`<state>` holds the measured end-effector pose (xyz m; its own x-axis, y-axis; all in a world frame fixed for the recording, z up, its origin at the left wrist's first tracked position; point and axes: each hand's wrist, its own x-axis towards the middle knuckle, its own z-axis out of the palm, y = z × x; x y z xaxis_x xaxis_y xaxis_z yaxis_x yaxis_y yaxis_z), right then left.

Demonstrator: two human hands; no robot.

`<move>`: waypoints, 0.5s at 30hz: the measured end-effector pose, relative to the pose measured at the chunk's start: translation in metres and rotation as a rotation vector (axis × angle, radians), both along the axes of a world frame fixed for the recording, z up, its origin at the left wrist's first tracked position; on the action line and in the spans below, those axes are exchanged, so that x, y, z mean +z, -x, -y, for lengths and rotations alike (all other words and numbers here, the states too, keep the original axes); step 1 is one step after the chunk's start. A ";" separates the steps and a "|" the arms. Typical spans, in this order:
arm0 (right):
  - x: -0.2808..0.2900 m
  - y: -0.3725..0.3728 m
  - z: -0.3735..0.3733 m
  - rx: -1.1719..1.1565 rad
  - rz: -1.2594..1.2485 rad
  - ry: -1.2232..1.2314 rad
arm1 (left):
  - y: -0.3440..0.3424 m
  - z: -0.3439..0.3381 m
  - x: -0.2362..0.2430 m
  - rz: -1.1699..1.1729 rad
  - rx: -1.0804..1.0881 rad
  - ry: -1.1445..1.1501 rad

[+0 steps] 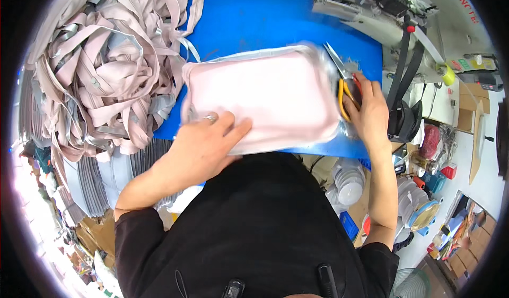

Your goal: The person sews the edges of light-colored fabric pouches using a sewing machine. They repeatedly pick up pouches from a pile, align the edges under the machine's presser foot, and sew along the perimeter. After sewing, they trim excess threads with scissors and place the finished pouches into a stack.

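A pale pink rectangular fabric panel [254, 93] with rounded corners and a raised edging lies tilted over the blue table, slightly blurred. My left hand [204, 144] grips its near left edge, with fingers on top and the thumb by the rim; a ring shows on one finger. To the right of the panel, my right hand [371, 112] is closed around the handles of the scissors [343, 78], one yellow and one red. Their blades point away and a little left, close to the panel's far right corner. Part of the handles is hidden by my fingers.
A large tangled heap of pink and grey zipper strips [111, 70] covers the left of the blue table [254, 11]. Stacked grey strips [95, 184] hang below it. A sewing machine [371, 11] stands at the far right. Round clear containers [350, 184] sit below the table's near edge.
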<state>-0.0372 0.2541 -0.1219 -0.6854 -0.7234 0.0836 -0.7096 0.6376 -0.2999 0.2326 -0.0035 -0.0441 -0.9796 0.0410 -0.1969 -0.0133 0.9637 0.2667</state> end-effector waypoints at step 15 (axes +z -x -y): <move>-0.039 0.010 0.064 0.013 0.929 0.522 | 0.029 0.093 -0.101 -0.587 0.564 -0.196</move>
